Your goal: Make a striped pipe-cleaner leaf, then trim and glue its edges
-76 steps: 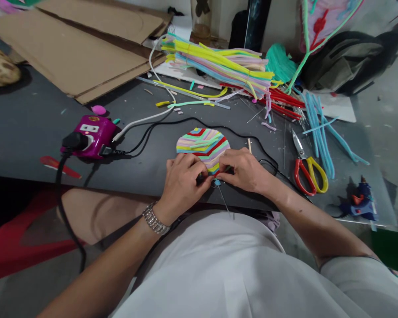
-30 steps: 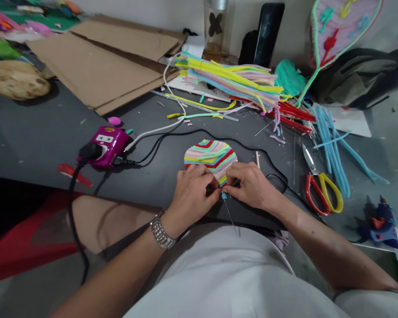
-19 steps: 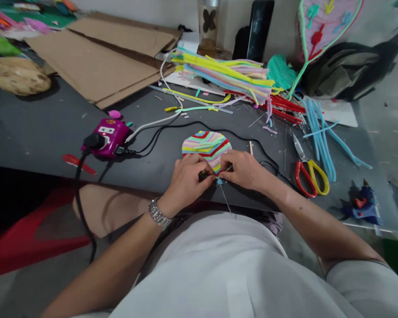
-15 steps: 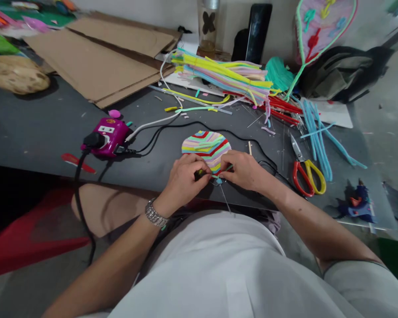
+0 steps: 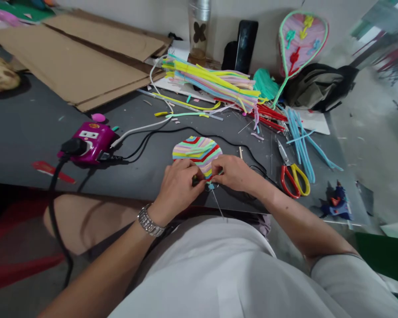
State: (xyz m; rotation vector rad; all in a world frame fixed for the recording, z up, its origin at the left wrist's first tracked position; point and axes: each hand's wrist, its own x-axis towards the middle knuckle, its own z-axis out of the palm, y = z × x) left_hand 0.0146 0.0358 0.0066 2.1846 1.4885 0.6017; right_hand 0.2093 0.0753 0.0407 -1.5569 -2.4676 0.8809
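A rounded fan covered in striped, multicoloured pipe cleaners (image 5: 199, 150) lies near the table's front edge, its narrow end towards me. My left hand (image 5: 182, 181) is closed in a pinch at the left of that narrow end. From the other side, my right hand (image 5: 230, 172) pinches a light green pipe cleaner (image 5: 221, 173) against the fan's lower edge. The fingers partly hide the tip. Below it, a small blue wrap (image 5: 211, 186) sits on a thin wire stem (image 5: 218, 203) pointing towards my body.
Scissors (image 5: 290, 170), blue pipe cleaners (image 5: 300, 143) and a glue gun (image 5: 338, 203) lie to the right. A purple power socket (image 5: 91, 141) with cables is at left. Behind are cardboard (image 5: 76, 66), bundled pipe cleaners (image 5: 215, 81), a bottle (image 5: 199, 33) and a finished-looking fan (image 5: 303, 42).
The camera view has shifted, so the table's things appear further left. Both hands keep their pinch at the fan's narrow end, with little visible movement.
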